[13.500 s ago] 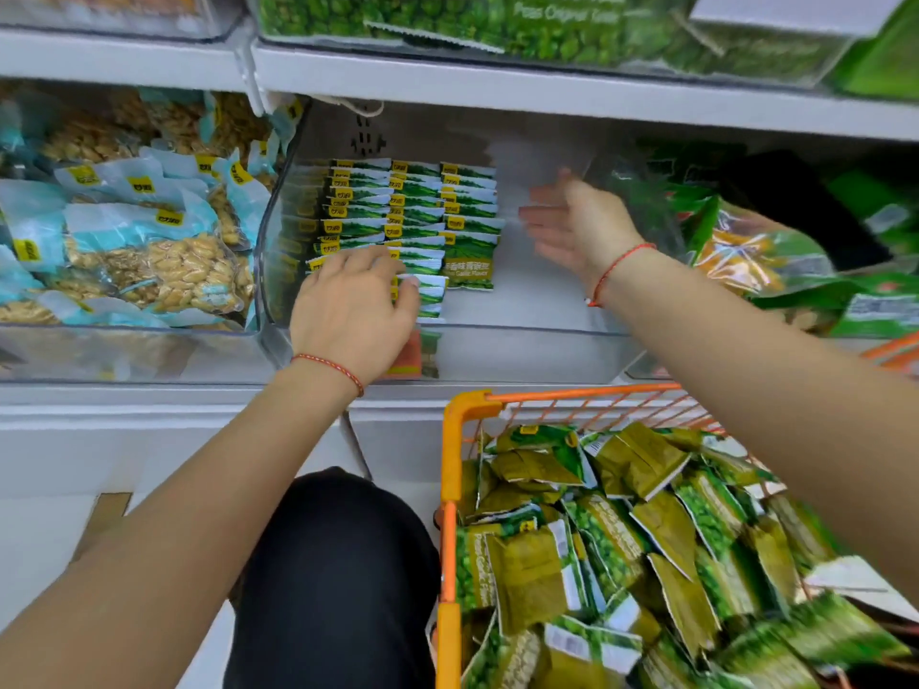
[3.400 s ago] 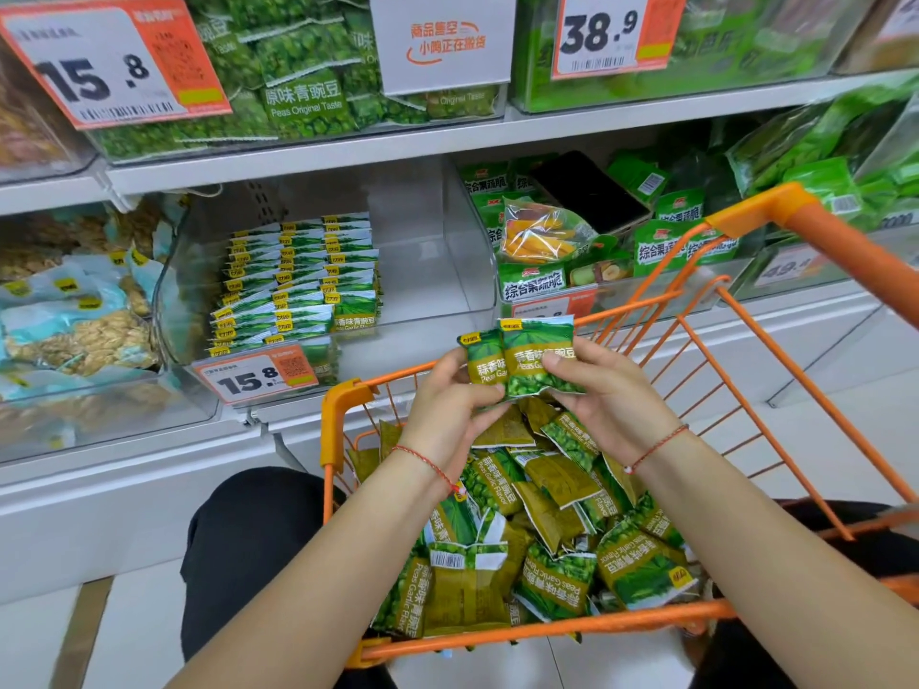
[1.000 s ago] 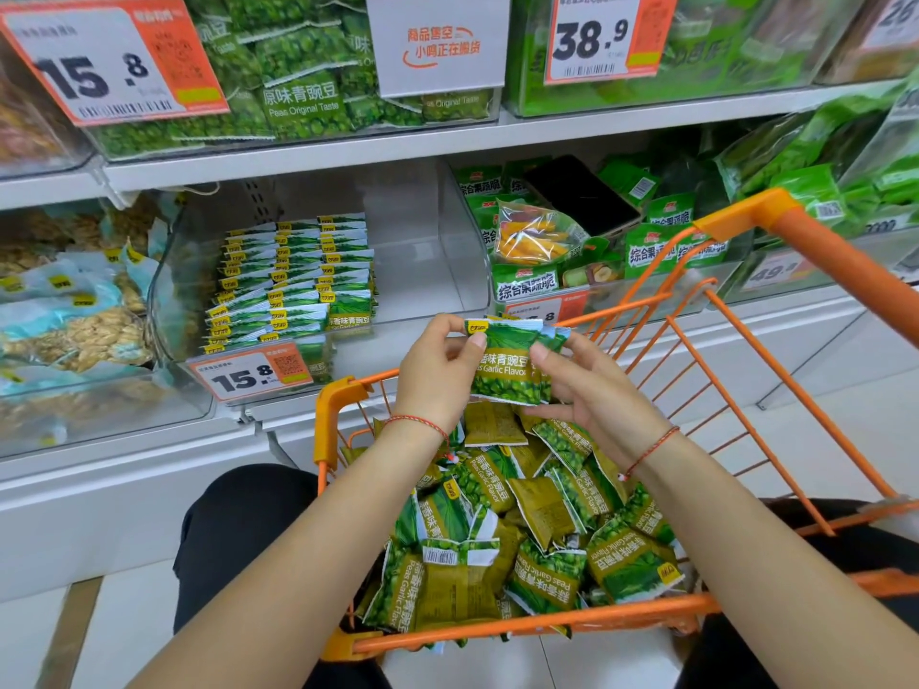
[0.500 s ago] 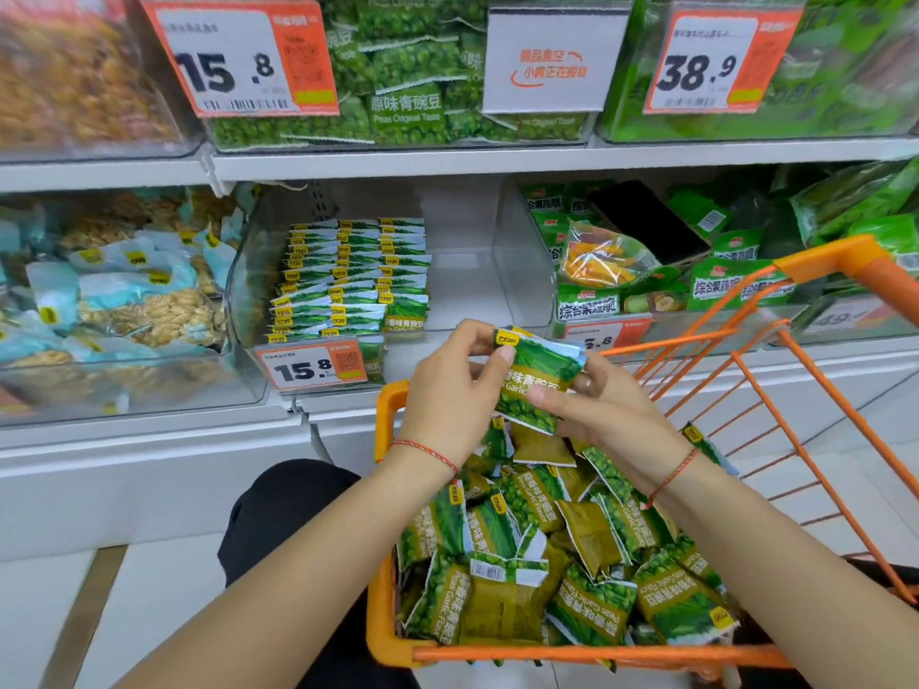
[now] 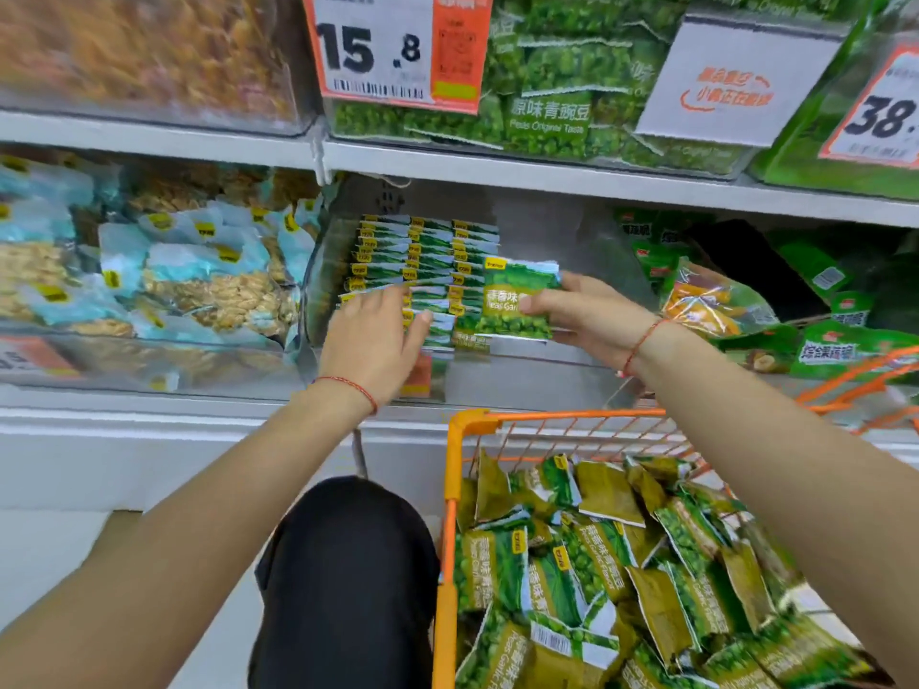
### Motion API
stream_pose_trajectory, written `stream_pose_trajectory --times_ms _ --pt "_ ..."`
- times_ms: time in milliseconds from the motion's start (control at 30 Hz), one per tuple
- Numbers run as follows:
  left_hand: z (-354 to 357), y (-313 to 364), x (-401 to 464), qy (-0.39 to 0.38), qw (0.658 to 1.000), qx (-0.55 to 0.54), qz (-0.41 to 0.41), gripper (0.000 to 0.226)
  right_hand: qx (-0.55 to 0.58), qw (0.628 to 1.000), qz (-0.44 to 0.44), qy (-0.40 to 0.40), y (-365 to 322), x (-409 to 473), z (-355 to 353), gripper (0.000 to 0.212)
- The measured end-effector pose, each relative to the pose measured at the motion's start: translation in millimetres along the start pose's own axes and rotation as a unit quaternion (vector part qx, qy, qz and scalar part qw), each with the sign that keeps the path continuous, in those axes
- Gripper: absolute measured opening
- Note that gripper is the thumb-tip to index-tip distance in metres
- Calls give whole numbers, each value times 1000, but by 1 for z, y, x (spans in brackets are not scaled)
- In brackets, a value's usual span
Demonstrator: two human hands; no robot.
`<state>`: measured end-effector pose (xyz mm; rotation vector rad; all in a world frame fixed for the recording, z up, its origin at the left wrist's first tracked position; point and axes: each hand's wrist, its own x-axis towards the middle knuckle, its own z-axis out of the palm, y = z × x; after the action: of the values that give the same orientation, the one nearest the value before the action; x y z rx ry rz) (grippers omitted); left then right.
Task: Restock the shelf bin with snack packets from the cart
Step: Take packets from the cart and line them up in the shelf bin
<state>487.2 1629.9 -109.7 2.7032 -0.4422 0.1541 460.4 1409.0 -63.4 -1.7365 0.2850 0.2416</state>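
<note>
My right hand grips a small stack of green pea snack packets, held upright just over the front wall of the clear shelf bin. Inside the bin, green packets stand in neat rows on its left side; its right side is bare. My left hand reaches flat over the front rows, fingers straight and touching the packets. Below, the orange cart holds several loose green packets.
A bin of pale blue nut packets sits to the left, a bin of mixed green and orange packets to the right. The upper shelf carries pea bags behind price tags. My black-clad knee is beside the cart.
Both hands have risen from over the cart to the bin. My left hand let go of the packet stack and now lies on the rows; the right carries the stack alone.
</note>
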Motion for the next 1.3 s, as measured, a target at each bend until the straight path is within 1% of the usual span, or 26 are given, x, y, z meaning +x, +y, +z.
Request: stream_pose_trajectory --times_ms 33,67,133,233,300,367,433,500,567,633,767,800,867,933,1000,1067,1133,1167,1200,1233,1267,1300 --pt "1 -2 3 4 1000 8 0 48 -37 999 7 -4 4 10 2 54" --pt "3 -3 6 8 1000 12 -1 48 -66 998 14 -8 9 19 4 53" --pt "6 -4 7 20 1000 10 -8 48 -82 996 34 -29 18 33 5 54" --pt "13 -6 8 40 999 18 -13 52 -84 989 52 -107 25 44 5 44" --pt "16 -6 9 49 998 22 -11 62 -113 983 41 -138 26 46 10 43" --pt "17 -6 8 57 998 23 -5 70 -174 977 16 -119 28 46 17 42" --pt "20 -7 8 67 998 21 -1 70 -253 964 -9 -83 28 47 22 45" --pt "21 -7 9 73 997 19 -2 67 -344 937 -21 -49 28 50 23 50" --pt "21 -7 9 75 997 19 -4 65 -430 902 -15 -27 31 57 21 54" --pt "21 -6 9 77 997 18 -5 64 -474 881 -2 -4 34 64 24 57" --pt "22 -6 10 82 996 24 -6 65 -470 881 21 47 29 66 33 66" --pt "23 -6 10 82 996 23 -7 65 -468 882 41 46 27 66 34 69" --pt "23 -6 10 79 997 23 -12 67 -460 882 98 18 22 65 38 70" --pt "23 -6 10 79 996 23 -16 68 -453 879 148 -5 15 62 44 68" --pt "23 -6 10 81 996 21 -16 68 -444 879 174 3 12 62 48 62" --pt "23 -7 10 84 996 23 -13 68 -437 884 167 26 14 62 50 53" --pt "23 -6 9 87 996 22 -12 66 -446 886 117 61 19 63 51 42" --pt "23 -6 9 87 996 21 -13 64 -451 886 85 72 22 64 51 42" --pt "24 -7 9 88 996 18 -13 62 -446 890 60 79 23 65 51 50" --pt "24 -6 8 90 996 17 -12 60 -427 899 52 77 23 64 51 61" --pt "24 -6 8 91 996 17 -10 59 -404 910 59 68 22 64 50 72" --pt "24 -7 8 90 996 19 -10 57 -384 919 72 56 20 62 49 78"
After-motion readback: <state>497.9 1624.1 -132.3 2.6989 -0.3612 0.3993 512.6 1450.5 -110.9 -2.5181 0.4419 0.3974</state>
